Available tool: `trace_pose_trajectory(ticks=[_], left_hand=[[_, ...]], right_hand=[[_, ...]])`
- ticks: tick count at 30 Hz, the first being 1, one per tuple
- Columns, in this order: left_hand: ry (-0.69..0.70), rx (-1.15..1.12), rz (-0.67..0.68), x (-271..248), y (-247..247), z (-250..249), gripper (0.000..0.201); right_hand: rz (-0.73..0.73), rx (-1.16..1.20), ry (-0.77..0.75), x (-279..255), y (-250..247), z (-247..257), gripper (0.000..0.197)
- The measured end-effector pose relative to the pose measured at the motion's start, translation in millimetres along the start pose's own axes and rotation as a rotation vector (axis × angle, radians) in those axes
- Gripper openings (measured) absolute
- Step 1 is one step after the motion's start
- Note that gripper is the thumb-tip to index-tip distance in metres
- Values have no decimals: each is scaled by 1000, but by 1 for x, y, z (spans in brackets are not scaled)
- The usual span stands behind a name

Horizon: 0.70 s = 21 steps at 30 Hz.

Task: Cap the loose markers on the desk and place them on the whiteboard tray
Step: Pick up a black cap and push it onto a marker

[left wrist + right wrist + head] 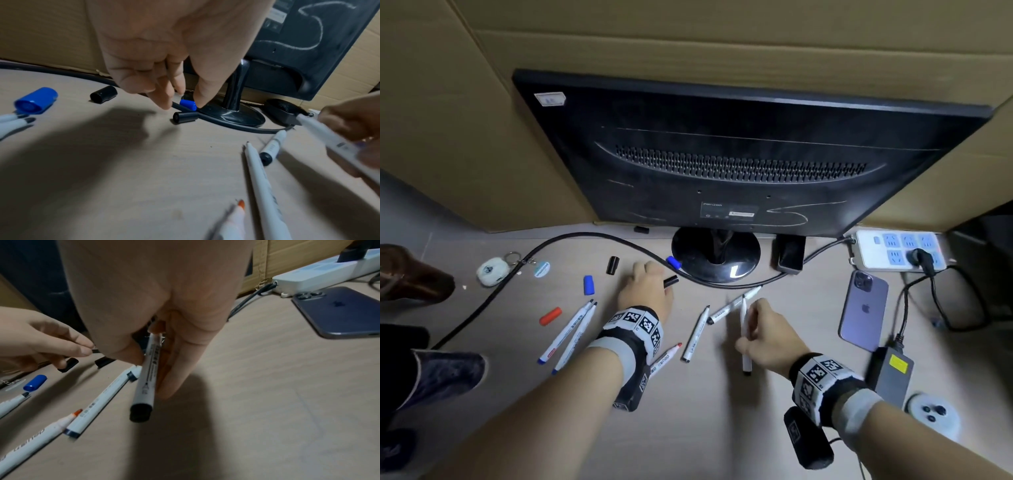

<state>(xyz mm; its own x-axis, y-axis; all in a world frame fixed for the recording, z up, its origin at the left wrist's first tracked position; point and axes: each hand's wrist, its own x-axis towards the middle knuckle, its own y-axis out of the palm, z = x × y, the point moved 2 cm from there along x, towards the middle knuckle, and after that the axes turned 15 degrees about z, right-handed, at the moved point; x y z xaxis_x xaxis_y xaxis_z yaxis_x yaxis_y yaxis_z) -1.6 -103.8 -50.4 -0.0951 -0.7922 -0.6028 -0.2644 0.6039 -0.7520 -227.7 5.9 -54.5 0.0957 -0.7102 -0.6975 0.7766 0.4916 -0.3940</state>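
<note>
Several uncapped white markers lie on the desk: two blue ones [571, 334], a red one [666, 356] and two black ones [697, 334]. Loose caps lie about: blue [589, 284], red [550, 316], black [612, 265], and a small blue cap [187, 104] by the monitor foot. My left hand [664, 279] hovers with spread fingers right over another black cap [185, 117] beside the cable, holding nothing. My right hand [751, 317] pinches a black-ended marker [147, 374] lifted off the desk. No whiteboard tray is in view.
The back of a monitor [722, 154] stands on a round foot [743, 260], and a black cable [585, 236] curves in front of it. On the right are a purple phone [863, 310], a power strip [897, 250] and a power adapter [890, 373]. Cardboard lines the back.
</note>
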Motion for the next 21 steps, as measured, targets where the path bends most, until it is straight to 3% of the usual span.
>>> trace_pose_trajectory(ticks=[4,9,14,17,21], left_hand=[[-5,9,29,16,4,-2,39],[6,-5,72,24,11,0,23],[19,-9,134,26,14,6,24],[99,-69,224,20,12,9,22],[239,-214,227,-5,2,13,25]], right_hand=[[-30,101,-52,0,-7,5,40],[-7,111,-81,-4,-12,10,32],[1,115,-91,-5,-11,6,29],[-4,79,-118,-7,-11,6,26],[-29,14,-219,-12,-13,11,15]])
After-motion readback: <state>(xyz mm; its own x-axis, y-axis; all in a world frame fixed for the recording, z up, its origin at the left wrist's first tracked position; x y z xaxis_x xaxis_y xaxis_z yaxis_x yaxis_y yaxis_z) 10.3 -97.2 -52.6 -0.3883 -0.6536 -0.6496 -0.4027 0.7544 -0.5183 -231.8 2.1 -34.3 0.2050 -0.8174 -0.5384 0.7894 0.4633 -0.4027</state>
